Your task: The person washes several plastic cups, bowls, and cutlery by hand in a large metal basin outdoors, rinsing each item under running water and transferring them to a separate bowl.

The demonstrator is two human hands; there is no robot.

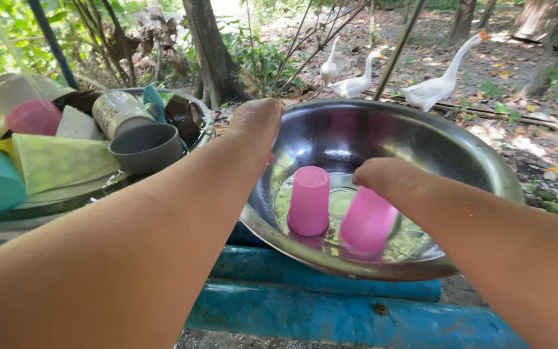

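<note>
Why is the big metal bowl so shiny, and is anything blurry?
Head view: daylight makes white glare inside the steel bowl, which mirrors the pink cups; the near left forearm looks huge and soft; the sunlit ground behind the geese is washed out.

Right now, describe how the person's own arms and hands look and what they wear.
Both forearms are bare, with no sleeves, gloves, watch or bands in view. The left hand and right hand show only as rounded wrists bent away from the camera; fingers are hidden, and small specks dot the right forearm.

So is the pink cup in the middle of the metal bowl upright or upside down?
Upside down: the pink cup stands on its wider end in the shallow water of the metal bowl, closed base up.
</note>
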